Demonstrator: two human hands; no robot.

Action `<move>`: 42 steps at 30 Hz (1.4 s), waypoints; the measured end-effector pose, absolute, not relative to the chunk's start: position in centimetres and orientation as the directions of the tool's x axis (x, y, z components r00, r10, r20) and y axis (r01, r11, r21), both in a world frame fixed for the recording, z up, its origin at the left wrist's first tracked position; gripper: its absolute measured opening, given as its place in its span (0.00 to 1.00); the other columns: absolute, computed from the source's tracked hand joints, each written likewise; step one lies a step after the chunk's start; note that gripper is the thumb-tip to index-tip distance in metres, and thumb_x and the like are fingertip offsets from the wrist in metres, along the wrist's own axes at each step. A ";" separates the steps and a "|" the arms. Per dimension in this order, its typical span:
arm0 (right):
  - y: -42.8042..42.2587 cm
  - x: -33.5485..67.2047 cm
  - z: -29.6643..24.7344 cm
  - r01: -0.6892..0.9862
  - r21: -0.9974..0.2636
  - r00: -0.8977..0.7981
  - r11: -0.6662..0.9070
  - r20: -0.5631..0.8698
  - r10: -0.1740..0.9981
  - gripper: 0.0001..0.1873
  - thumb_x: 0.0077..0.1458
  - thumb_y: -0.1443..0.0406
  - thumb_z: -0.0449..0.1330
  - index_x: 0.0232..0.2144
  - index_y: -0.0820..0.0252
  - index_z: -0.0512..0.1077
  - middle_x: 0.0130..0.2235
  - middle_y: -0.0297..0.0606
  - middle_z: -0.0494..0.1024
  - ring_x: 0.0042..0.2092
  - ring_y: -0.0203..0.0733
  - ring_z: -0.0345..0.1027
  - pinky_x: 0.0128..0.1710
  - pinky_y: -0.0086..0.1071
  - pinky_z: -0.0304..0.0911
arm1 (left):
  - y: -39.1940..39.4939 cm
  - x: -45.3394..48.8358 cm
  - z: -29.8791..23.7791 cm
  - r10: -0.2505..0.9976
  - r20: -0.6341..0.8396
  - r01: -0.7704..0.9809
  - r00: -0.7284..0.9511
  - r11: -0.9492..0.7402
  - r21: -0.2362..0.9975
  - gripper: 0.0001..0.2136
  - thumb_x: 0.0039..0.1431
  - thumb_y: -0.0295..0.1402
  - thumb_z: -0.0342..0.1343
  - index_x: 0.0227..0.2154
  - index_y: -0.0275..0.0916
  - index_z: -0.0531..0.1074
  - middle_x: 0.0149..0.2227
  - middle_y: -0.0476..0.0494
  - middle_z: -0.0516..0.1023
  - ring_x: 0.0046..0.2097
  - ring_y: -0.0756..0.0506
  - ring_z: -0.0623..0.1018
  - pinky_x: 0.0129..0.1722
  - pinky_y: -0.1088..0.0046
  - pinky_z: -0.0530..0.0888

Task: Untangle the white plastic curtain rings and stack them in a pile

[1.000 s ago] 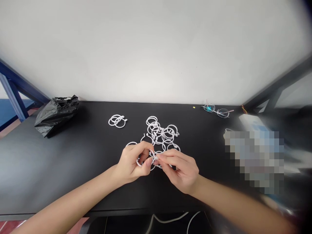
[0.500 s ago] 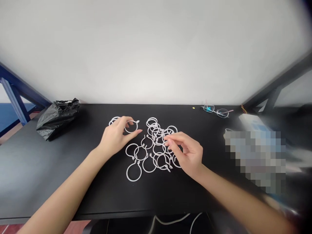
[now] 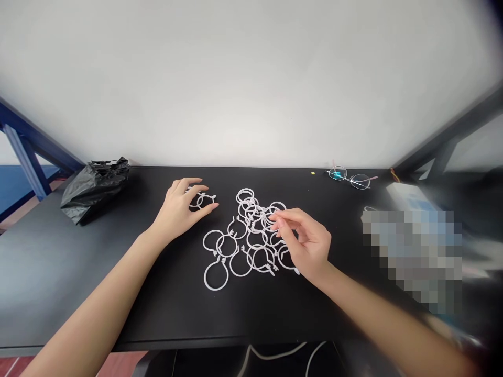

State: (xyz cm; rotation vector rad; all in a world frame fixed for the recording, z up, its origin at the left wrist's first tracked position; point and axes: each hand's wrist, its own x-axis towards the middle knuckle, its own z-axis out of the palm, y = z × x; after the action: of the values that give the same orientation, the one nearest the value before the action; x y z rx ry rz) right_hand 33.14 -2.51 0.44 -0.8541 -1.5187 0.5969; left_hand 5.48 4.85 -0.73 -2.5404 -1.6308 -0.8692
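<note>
My left hand (image 3: 183, 207) is open, its fingers spread above a small group of white plastic rings (image 3: 206, 202) on the black table. Those rings lie partly under the fingers and overlap one another. My right hand (image 3: 304, 238) is closed in a pinch at the right side of a larger pile of white rings (image 3: 227, 246). A white ring (image 3: 271, 222) shows at its thumb and fingertips, partly hidden by them. Each loose ring has a small clasp with tabs, and several overlap in the middle of the table.
A crumpled black plastic bag (image 3: 96, 191) sits at the back left. Eyeglasses (image 3: 349, 178) and a small yellow bit (image 3: 313, 173) lie at the back right. A white box (image 3: 403, 193) and a blurred-out area are at the right. Cables (image 3: 275, 357) hang below the table's front edge.
My left hand has let go of a white ring, which now lies by the others at the left, and its fingers have spread. My right hand has shifted slightly up and right, still pinched.
</note>
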 end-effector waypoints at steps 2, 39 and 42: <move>-2.5 33.2 0.4 0.163 -0.783 0.006 0.600 0.609 0.793 0.12 0.59 0.73 0.58 0.42 0.56 0.77 0.36 0.38 0.81 0.32 0.37 0.75 0.27 0.30 0.75 | 4.2 6.2 0.2 0.824 0.462 0.751 0.329 -0.525 0.401 0.12 0.61 0.39 0.56 0.43 0.38 0.73 0.50 0.38 0.74 0.51 0.39 0.72 0.53 0.57 0.69; -2.5 32.6 -0.2 0.228 -0.672 -0.282 0.705 0.647 0.708 0.19 0.53 0.68 0.67 0.48 0.56 0.74 0.38 0.38 0.81 0.34 0.37 0.75 0.27 0.28 0.75 | 0.2 11.6 1.1 0.821 -0.176 -0.370 0.544 0.423 0.827 0.02 0.55 0.24 0.63 0.29 0.35 0.78 0.34 0.47 0.79 0.35 0.51 0.79 0.39 0.77 0.78; -2.6 32.4 -0.1 0.213 -0.655 -0.255 0.724 0.679 0.689 0.15 0.55 0.71 0.65 0.45 0.57 0.75 0.37 0.37 0.82 0.31 0.35 0.75 0.26 0.26 0.75 | 0.1 11.6 1.2 0.818 -0.180 -0.394 0.546 0.441 0.806 0.01 0.55 0.25 0.63 0.30 0.34 0.79 0.34 0.46 0.79 0.36 0.50 0.79 0.41 0.76 0.78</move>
State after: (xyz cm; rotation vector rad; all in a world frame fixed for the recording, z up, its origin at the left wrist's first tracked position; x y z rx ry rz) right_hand 32.44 -2.65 -0.12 -0.7073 -1.8118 0.5315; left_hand 11.60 0.07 1.17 -3.0518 -2.3869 -3.1465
